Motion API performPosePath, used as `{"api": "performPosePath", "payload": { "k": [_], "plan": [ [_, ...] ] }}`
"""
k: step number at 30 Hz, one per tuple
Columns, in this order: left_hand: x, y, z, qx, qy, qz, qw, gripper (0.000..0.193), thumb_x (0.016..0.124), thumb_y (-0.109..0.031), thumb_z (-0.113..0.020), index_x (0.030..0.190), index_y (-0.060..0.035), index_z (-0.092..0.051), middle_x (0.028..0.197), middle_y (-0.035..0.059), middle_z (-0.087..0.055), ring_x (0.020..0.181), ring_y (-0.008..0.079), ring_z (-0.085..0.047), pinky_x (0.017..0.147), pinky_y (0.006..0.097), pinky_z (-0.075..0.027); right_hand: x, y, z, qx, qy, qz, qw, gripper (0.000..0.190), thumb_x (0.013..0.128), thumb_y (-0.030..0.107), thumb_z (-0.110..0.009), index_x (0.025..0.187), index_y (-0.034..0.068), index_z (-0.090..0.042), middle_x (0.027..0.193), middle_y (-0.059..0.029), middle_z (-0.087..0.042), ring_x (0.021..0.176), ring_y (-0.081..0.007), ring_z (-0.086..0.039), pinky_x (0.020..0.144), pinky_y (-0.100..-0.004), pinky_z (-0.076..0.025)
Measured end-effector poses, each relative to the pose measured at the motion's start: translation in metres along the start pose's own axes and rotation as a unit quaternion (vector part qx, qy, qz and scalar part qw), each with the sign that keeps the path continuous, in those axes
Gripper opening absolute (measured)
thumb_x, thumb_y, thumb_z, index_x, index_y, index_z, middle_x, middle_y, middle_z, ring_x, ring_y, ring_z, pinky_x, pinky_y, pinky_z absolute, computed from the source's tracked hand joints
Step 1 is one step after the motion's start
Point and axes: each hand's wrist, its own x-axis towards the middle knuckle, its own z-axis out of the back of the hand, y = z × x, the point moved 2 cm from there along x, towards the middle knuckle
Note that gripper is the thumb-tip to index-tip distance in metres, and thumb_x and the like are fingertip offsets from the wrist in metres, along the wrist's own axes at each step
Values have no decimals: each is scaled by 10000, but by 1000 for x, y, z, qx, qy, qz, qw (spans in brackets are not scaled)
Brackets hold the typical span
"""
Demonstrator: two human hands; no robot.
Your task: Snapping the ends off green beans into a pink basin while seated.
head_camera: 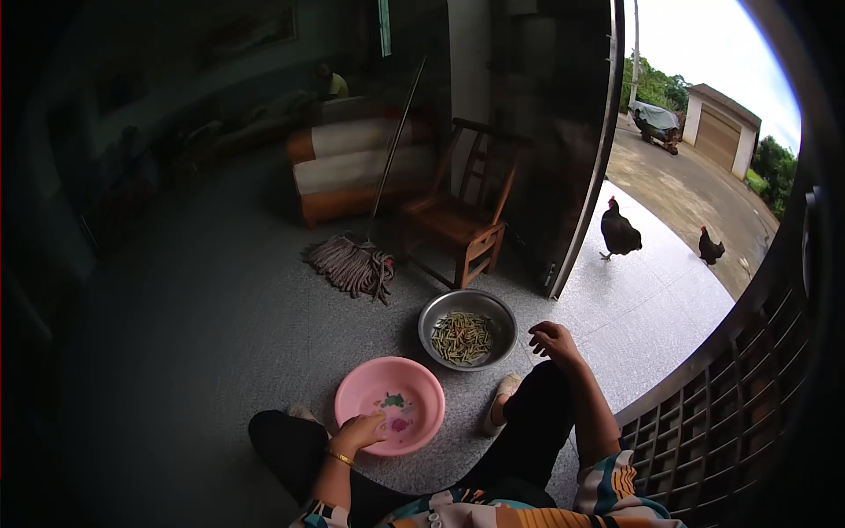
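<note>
My left hand [362, 432], with a gold-coloured bracelet at the wrist, reaches over the near left rim of a pink plastic basin [429, 422]. Its fingers are apart and I see nothing held in them. Green and purple printed patterns show on the basin's bottom, with a few small yellowish spots that I cannot make out. Beyond it stands a metal bowl [507, 323] holding many short cut green bean pieces [462, 338]. My right hand [554, 340] hangs above my right knee, just right of the bowl, its fingers loosely bent and holding nothing.
A wooden chair [455, 218] stands behind the bowl, with a string mop [350, 264] to its left. Past them is a wooden sofa [363, 168]; a person [338, 86] is farther back. Outside the doorway are two black chickens [619, 230]. A metal lattice [719, 402] is at right.
</note>
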Motion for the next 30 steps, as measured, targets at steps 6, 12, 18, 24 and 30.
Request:
{"api": "performPosePath", "payload": {
  "k": [6, 12, 18, 24, 30],
  "plan": [
    [6, 11, -4, 26, -18, 3, 999, 334, 719, -260, -581, 953, -40, -487, 905, 178, -576, 872, 344, -549, 744, 424, -427, -1, 7, -11, -108, -16, 34, 993, 194, 805, 135, -490, 904, -12, -570, 704, -98, -607, 589, -132, -584, 539, -260, -467],
    [1, 6, -3, 38, -23, 18, 999, 494, 704, -212, -636, 1156, -106, -467, 894, 178, -593, 871, 305, -571, 759, 370, -443, -13, 10, -18, -345, -74, 164, 921, 154, 752, 129, -506, 848, 34, -581, 753, -157, -608, 646, -281, -601, 587, -358, -478],
    [-13, 1, 12, -23, -46, -23, 998, 432, 695, -264, -601, 1064, -63, -500, 921, 176, -582, 876, 329, -556, 771, 404, -438, -27, 18, -45, -501, -4, 134, 855, 169, 736, 147, -511, 850, 42, -578, 769, -165, -600, 694, -335, -582, 625, -405, -470],
    [-34, 3, 110, -40, -201, -11, 979, 442, 716, -164, -614, 1129, -49, -506, 823, 135, -603, 719, 191, -592, 655, 294, -469, -4, 4, -92, -203, 291, 13, 935, 200, 778, 87, -513, 944, 0, -583, 793, -82, -609, 706, -154, -593, 651, -278, -476],
    [-29, 63, 130, 18, -251, 108, 962, 376, 726, -125, -611, 1089, -56, -540, 775, 120, -604, 699, 185, -586, 656, 293, -470, 24, -40, -186, -138, 316, -82, 935, 311, 769, 159, -512, 1037, 3, -532, 800, -75, -599, 679, -137, -571, 575, -265, -459]
  ]
}}
